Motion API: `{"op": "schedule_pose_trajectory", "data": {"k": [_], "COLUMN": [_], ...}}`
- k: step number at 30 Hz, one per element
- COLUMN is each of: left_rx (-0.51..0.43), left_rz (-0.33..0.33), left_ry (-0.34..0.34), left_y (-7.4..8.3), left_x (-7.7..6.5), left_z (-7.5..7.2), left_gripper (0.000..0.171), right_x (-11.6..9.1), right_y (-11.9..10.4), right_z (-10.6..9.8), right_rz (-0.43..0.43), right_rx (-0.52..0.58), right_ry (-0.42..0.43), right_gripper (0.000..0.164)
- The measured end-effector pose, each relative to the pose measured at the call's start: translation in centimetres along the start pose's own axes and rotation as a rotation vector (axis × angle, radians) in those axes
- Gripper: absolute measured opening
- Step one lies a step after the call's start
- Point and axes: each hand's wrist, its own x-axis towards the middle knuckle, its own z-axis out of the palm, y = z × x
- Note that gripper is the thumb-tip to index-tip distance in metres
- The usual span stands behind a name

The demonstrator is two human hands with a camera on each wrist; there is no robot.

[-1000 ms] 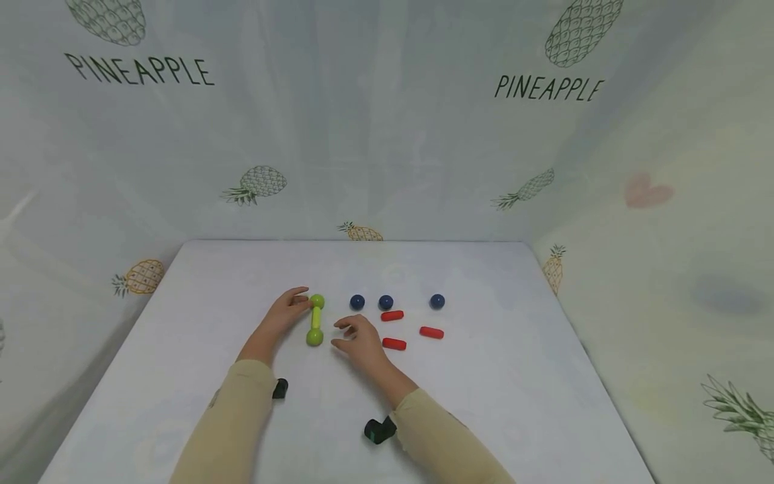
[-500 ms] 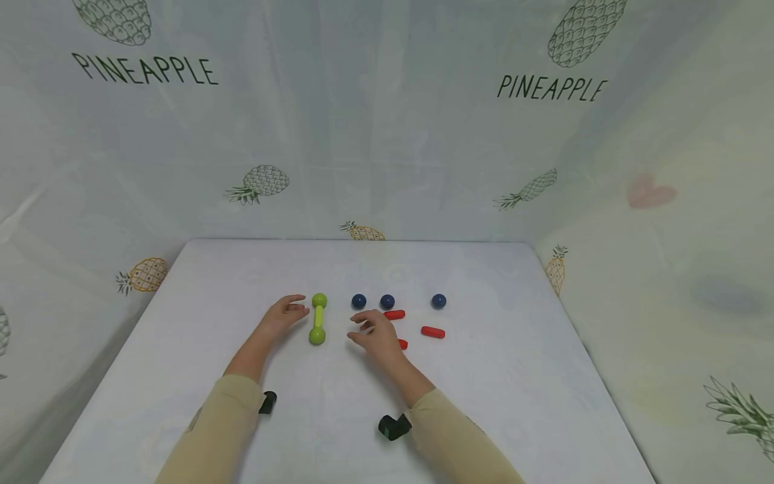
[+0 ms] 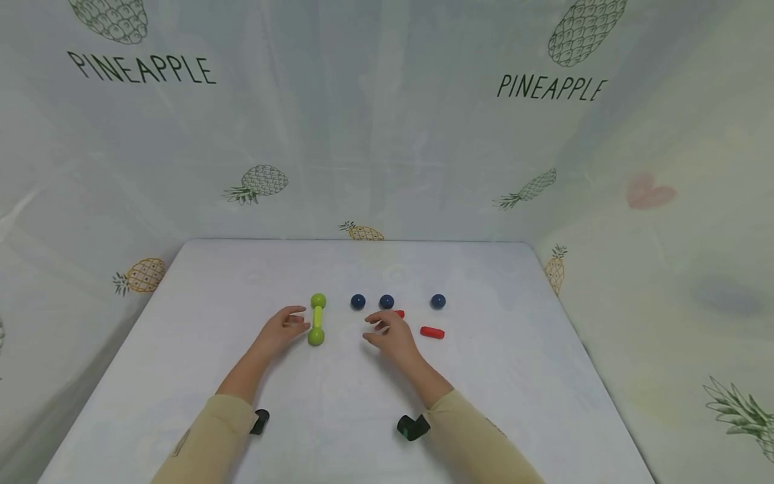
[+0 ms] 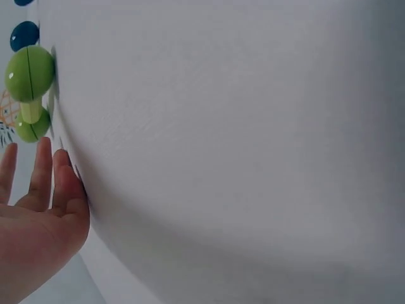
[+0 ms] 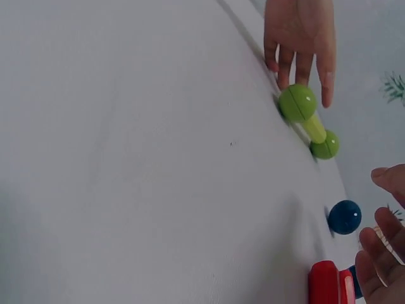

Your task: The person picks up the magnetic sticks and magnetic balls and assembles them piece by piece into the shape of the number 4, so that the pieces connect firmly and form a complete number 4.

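A green toy dumbbell (image 3: 317, 317), two balls joined by a yellow-green rod, lies on the white table left of centre. My left hand (image 3: 281, 332) is just left of it, fingers loosely spread and holding nothing; in the left wrist view its fingertips point towards the near ball. To the right, my right hand (image 3: 394, 339) hovers with thumb and fingers apart and nothing between them. Beneath and beside it, a red rod (image 3: 399, 314) shows only in part. The right wrist view shows a red rod (image 5: 324, 282) below the fingers. Another red rod (image 3: 432, 332) lies farther right.
Behind the hands are a left blue ball (image 3: 358, 302), a middle blue ball (image 3: 386, 301) and a right blue ball (image 3: 438, 301), in a row. Black wrist cameras (image 3: 413, 427) stick out from the sleeves. A pineapple-print cloth (image 3: 387, 134) hangs beyond the table's back edge.
My left hand has drawn off the dumbbell's far ball, back and to the left. My right hand has moved right, away from the dumbbell, and now covers one red rod. The dumbbell stays put.
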Motion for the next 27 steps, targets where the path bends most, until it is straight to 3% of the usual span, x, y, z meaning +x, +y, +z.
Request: {"op": "schedule_pose_trajectory", "data": {"k": [6,15,20,27], "left_rx": [-0.024,-0.041,-0.027,0.002], "left_rz": [-0.007,-0.031,-0.024,-0.008], "left_ry": [0.006,0.001,-0.031,-0.018], "left_y": [-0.5,-0.6,-0.7,-0.8], "left_x": [-0.6,-1.0,-1.1,-1.4], "left_z": [0.7,1.9,2.3,2.7], "left_gripper": [0.052,0.058,0.054,0.047], "right_x": [-0.1,-0.3,-0.4,-0.8], "right_y": [0.3,1.2,2.1,3.0], "right_z": [-0.7,-2.0,-2.2,-2.7], "right_rz": [-0.010,-0.032,0.020,0.064], "right_rx": [-0.073,-0.061,-0.052,-0.050], "right_ry": [0.007,0.020,0.010,-0.012], "right_gripper": [0.029,0.027,0.026,0.025]}}
